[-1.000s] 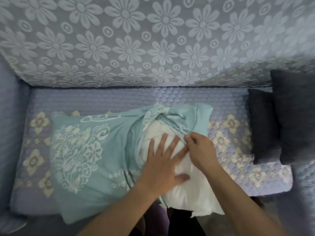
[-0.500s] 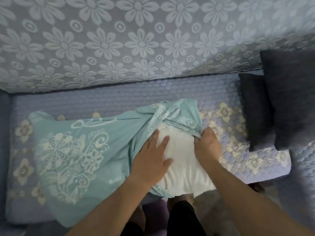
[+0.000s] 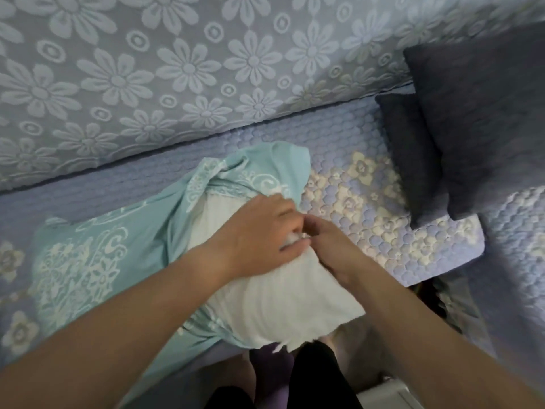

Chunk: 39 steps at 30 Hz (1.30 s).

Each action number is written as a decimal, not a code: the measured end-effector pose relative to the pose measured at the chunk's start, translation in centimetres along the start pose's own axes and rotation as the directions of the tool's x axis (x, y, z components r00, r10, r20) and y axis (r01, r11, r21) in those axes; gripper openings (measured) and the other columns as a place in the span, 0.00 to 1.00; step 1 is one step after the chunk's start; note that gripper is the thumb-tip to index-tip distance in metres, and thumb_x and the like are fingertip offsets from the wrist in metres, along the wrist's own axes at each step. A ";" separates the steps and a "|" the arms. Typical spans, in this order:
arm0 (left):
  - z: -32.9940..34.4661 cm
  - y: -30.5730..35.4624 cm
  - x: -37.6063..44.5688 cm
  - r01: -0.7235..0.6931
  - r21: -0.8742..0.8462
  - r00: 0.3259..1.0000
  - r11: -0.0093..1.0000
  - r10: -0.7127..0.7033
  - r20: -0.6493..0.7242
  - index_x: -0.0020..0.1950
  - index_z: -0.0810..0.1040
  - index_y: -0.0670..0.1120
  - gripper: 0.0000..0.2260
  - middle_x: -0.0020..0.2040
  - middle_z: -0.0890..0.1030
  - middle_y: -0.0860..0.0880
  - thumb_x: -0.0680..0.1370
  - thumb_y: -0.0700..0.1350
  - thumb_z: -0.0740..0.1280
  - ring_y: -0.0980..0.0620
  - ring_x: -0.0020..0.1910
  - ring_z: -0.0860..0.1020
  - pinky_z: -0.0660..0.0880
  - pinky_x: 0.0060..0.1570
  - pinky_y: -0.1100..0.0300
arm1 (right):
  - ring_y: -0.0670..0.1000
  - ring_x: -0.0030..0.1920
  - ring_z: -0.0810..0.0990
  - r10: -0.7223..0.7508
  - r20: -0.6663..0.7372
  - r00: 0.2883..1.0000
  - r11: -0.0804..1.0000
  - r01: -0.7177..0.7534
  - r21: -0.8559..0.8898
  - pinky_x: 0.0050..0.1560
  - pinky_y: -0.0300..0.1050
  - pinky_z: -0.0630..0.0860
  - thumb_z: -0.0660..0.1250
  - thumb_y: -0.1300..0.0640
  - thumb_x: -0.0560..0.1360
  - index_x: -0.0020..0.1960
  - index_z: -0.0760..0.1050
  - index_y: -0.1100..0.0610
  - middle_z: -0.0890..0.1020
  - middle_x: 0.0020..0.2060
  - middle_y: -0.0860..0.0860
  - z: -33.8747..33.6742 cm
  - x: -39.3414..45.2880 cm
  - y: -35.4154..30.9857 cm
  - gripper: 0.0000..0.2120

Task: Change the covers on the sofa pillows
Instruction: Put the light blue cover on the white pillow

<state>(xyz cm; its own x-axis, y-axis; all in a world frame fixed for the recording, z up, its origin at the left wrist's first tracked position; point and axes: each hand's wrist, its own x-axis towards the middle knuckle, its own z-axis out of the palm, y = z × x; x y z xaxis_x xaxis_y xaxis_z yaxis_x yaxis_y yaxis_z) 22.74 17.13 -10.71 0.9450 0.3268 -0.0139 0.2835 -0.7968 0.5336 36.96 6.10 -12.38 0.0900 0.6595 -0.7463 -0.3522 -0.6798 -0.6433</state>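
A white pillow (image 3: pixel 283 305) lies on the sofa seat (image 3: pixel 368 231), its left part inside a teal patterned cover (image 3: pixel 97 249) and its right part bare. The cover's open end is bunched up around the pillow's far side. My left hand (image 3: pixel 259 231) grips the pillow's far right edge, fingers over it and thumb below. My right hand (image 3: pixel 330 249) is right beside it, its fingers curled on the same edge of the pillow. What the right fingertips pinch is partly hidden.
Two dark grey pillows, a large one (image 3: pixel 486 113) and a smaller one (image 3: pixel 413 163), lean at the right end of the seat. The flower-patterned sofa back (image 3: pixel 177 69) rises behind. My legs (image 3: pixel 309 376) stand against the seat's front edge.
My left hand moved from flat on the pillow's middle to its far right edge and took hold of it. My right hand shifted beside it. More white pillow shows.
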 end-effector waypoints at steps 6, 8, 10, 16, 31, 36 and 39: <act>1.3 2.1 -4.7 -0.280 0.186 0.871 0.942 0.168 0.463 0.61 0.73 0.48 0.30 0.54 0.75 0.47 0.77 0.73 0.56 0.46 0.52 0.74 0.70 0.61 0.49 | 0.46 0.35 0.74 -0.159 -0.359 0.920 0.962 0.063 -0.264 0.42 0.41 0.73 0.73 0.61 0.73 0.40 0.76 0.56 0.77 0.35 0.49 2.9 1.9 3.1 0.07; 1.6 1.2 -5.3 -0.265 0.243 0.851 0.933 0.108 0.515 0.63 0.71 0.48 0.30 0.54 0.78 0.45 0.77 0.72 0.55 0.45 0.51 0.76 0.72 0.57 0.48 | 0.46 0.33 0.70 -0.225 -0.389 0.893 0.919 0.062 -0.388 0.36 0.43 0.69 0.74 0.56 0.73 0.36 0.71 0.55 0.73 0.32 0.48 3.7 2.7 4.3 0.13; 1.9 0.5 -5.4 -0.252 0.290 0.853 0.923 0.071 0.517 0.67 0.71 0.50 0.30 0.52 0.80 0.45 0.76 0.70 0.55 0.44 0.49 0.79 0.74 0.52 0.48 | 0.47 0.35 0.71 -0.283 -0.375 0.883 0.845 0.045 -0.533 0.34 0.43 0.67 0.69 0.59 0.74 0.38 0.69 0.53 0.74 0.33 0.46 3.2 3.0 5.3 0.10; 1.6 0.0 -3.8 -0.157 0.404 0.868 0.901 -0.069 0.492 0.81 0.57 0.57 0.37 0.63 0.81 0.46 0.76 0.72 0.43 0.43 0.61 0.77 0.67 0.63 0.47 | 0.58 0.49 0.75 -0.303 -0.565 0.767 0.637 -0.278 -0.719 0.42 0.49 0.69 0.60 0.65 0.76 0.56 0.69 0.57 0.75 0.54 0.55 -1.1 2.6 10.5 0.10; 4.4 6.5 -4.7 -0.078 0.198 0.983 0.977 0.042 0.179 0.78 0.68 0.53 0.31 0.79 0.65 0.49 0.76 0.58 0.67 0.40 0.80 0.59 0.55 0.73 0.30 | 0.54 0.42 0.83 0.170 -0.603 0.780 0.965 -0.009 0.261 0.38 0.43 0.80 0.65 0.61 0.78 0.50 0.78 0.54 0.84 0.42 0.51 0.3 -3.3 4.2 0.05; 4.5 3.8 -4.8 -0.202 0.378 0.966 0.903 0.121 0.227 0.77 0.66 0.57 0.31 0.78 0.67 0.48 0.74 0.54 0.64 0.38 0.73 0.68 0.60 0.70 0.33 | 0.56 0.49 0.86 0.191 -0.312 0.931 0.884 -0.025 0.468 0.53 0.53 0.83 0.66 0.57 0.80 0.57 0.80 0.52 0.87 0.48 0.52 0.9 -4.1 3.7 0.08; 6.9 0.7 -4.1 -0.288 0.567 0.924 0.772 0.069 0.375 0.73 0.70 0.56 0.27 0.70 0.74 0.46 0.73 0.45 0.59 0.38 0.64 0.73 0.65 0.65 0.38 | 0.52 0.42 0.85 0.086 -0.432 0.898 0.958 0.045 0.284 0.41 0.47 0.80 0.61 0.60 0.82 0.52 0.79 0.53 0.86 0.42 0.49 1.0 -3.5 2.4 0.09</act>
<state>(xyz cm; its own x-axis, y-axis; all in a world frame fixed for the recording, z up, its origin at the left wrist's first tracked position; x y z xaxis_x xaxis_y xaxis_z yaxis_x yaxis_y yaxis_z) 20.22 11.76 -16.13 0.9543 0.0566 -0.2934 0.0397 -0.9972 -0.0632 34.81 2.45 -11.15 0.4531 0.3945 -0.7994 -0.5981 -0.5304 -0.6008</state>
